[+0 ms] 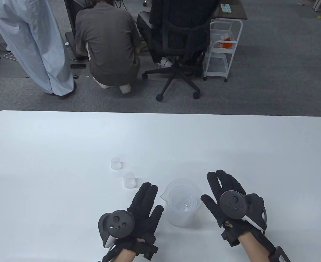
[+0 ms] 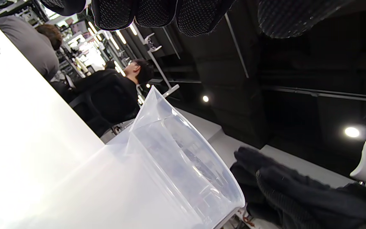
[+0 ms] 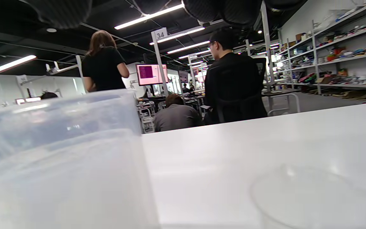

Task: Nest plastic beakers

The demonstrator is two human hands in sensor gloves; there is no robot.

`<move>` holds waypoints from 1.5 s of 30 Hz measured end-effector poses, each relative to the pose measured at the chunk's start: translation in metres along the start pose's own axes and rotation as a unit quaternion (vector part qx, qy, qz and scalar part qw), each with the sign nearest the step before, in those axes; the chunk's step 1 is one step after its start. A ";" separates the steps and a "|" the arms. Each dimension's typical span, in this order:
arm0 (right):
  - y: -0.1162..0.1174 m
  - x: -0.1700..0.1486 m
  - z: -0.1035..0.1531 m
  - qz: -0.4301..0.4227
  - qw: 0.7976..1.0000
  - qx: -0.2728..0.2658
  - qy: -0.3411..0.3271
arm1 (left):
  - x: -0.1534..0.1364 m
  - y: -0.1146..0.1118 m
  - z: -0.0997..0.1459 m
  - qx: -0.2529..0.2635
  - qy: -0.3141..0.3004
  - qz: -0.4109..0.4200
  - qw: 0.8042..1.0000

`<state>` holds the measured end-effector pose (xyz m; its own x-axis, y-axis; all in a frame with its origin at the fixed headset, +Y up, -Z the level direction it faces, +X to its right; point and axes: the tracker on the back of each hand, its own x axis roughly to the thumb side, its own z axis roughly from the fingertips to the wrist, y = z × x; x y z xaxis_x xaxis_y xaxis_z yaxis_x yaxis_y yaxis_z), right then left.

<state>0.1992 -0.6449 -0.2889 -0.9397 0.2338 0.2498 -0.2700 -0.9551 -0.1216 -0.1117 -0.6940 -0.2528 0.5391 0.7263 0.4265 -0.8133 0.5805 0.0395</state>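
Note:
A large clear plastic beaker [image 1: 181, 201] stands upright on the white table [image 1: 67, 152] near the front edge, with smaller beakers nested inside it. It fills the lower part of the left wrist view [image 2: 170, 171] and the left of the right wrist view [image 3: 59, 159]. Two small clear beakers stand apart to its left, one [image 1: 129, 180] nearer and one [image 1: 116, 163] farther back. My left hand [image 1: 145, 203] lies flat and open just left of the large beaker. My right hand [image 1: 221, 191] is open just right of it. Neither hand holds anything.
Beyond the table's far edge are a crouching person [image 1: 108, 43], a standing person [image 1: 32, 46], a black office chair [image 1: 179, 49] and a white trolley [image 1: 223, 46]. A faint round reflection shows on the table in the right wrist view [image 3: 313, 197].

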 end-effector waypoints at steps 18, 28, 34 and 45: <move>0.066 -0.042 0.012 0.031 0.995 0.080 0.060 | -0.002 0.002 0.001 0.007 0.002 0.017 1.000; 0.088 -0.043 0.014 0.082 0.990 0.097 0.058 | -0.003 0.001 0.001 0.008 0.005 0.021 1.000; 0.089 -0.042 0.013 0.079 0.991 0.088 0.057 | -0.005 -0.001 0.001 0.002 0.011 0.023 1.000; 0.078 -0.043 0.012 0.054 0.995 0.059 0.061 | -0.003 -0.005 0.002 -0.008 0.005 0.018 1.000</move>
<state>0.2214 -0.7314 -0.2974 -0.9824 0.1413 0.1220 -0.1456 -0.9890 -0.0267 -0.1091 -0.6997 -0.2527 0.5115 0.7501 0.4191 -0.8285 0.5599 0.0090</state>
